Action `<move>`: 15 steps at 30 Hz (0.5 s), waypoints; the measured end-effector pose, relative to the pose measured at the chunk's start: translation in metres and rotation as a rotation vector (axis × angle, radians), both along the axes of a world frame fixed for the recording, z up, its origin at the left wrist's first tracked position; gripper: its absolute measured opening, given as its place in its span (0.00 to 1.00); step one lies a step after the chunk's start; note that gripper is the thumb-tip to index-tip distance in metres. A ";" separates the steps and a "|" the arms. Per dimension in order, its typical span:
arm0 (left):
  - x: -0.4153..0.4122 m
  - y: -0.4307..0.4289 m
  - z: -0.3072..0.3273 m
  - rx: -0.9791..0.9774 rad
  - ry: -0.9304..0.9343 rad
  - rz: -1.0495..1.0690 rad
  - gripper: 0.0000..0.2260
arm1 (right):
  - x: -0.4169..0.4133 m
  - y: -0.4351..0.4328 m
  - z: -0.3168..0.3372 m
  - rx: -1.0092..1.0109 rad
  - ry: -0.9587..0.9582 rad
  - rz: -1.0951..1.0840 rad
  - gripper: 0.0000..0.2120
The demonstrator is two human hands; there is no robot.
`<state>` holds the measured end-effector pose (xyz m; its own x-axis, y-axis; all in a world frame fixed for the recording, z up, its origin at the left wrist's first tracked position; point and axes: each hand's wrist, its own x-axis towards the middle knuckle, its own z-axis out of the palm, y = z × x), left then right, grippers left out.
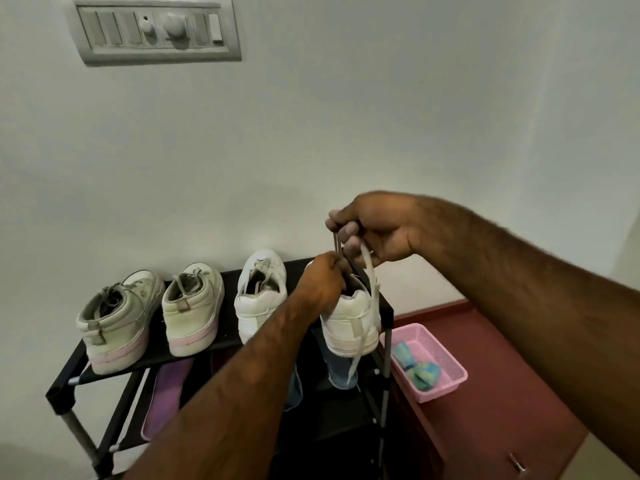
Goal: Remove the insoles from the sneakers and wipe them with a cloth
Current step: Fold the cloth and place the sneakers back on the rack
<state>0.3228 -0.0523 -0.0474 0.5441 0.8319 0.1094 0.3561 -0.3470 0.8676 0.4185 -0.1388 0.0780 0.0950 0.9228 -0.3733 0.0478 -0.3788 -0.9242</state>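
From the head camera, four sneakers stood in a row, heels toward the viewer, on the top shelf of a black shoe rack (62, 393) set against a pale wall. The two on the left, the far-left sneaker (117, 320) and the second sneaker (194, 306), were off-white with pinkish soles. The third sneaker (259, 296) was white and stood free beside the left forearm.

The fourth sneaker (351, 323), also white, sat at the right end of the shelf. The left hand (322, 282) was closed at its collar, fingers curled in at the opening; what they pinched there was hidden, possibly the lace or the tongue. The right hand (374, 226) was raised just above it, thumb and fingers pinched shut on the lace (367, 263), which looped up from the shoe and trailed down past its heel.

On the lower shelf lay a purple insole (162, 400) to the left, and a bluish insole (341, 372) showed partly under the fourth sneaker.

To the right of the rack, on a dark red cabinet top (491, 427), a pink basket (446, 386) held a crumpled blue-green cloth (417, 367). A switch panel (156, 31) was mounted high on the wall.
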 end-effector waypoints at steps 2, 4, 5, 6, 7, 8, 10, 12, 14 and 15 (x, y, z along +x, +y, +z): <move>0.000 0.003 0.001 -0.018 0.016 0.017 0.12 | -0.001 -0.020 0.028 0.093 -0.051 0.046 0.12; -0.002 0.000 0.005 0.001 0.065 0.018 0.12 | 0.002 -0.050 0.059 0.206 -0.152 0.098 0.12; -0.003 -0.001 0.005 0.026 0.089 0.025 0.13 | 0.004 -0.066 0.072 0.257 -0.202 0.131 0.12; -0.004 -0.001 0.005 0.033 0.094 0.027 0.14 | 0.007 -0.085 0.083 0.300 -0.253 0.169 0.12; -0.004 -0.001 0.004 0.031 0.090 0.028 0.14 | 0.009 -0.103 0.091 0.330 -0.315 0.208 0.15; -0.004 -0.002 0.004 0.028 0.086 0.030 0.15 | 0.011 -0.119 0.095 0.332 -0.399 0.247 0.18; -0.005 -0.005 0.004 0.048 0.103 0.038 0.14 | 0.015 -0.139 0.095 0.178 -0.650 0.333 0.27; -0.006 -0.007 0.004 0.083 0.128 0.034 0.13 | 0.024 -0.141 0.082 -0.087 -0.900 0.338 0.35; -0.006 -0.007 0.003 0.110 0.148 0.038 0.13 | 0.034 -0.129 0.062 -0.124 -0.981 0.193 0.34; -0.007 -0.007 0.002 0.111 0.152 0.034 0.13 | 0.036 -0.120 0.050 -0.050 -0.957 0.114 0.30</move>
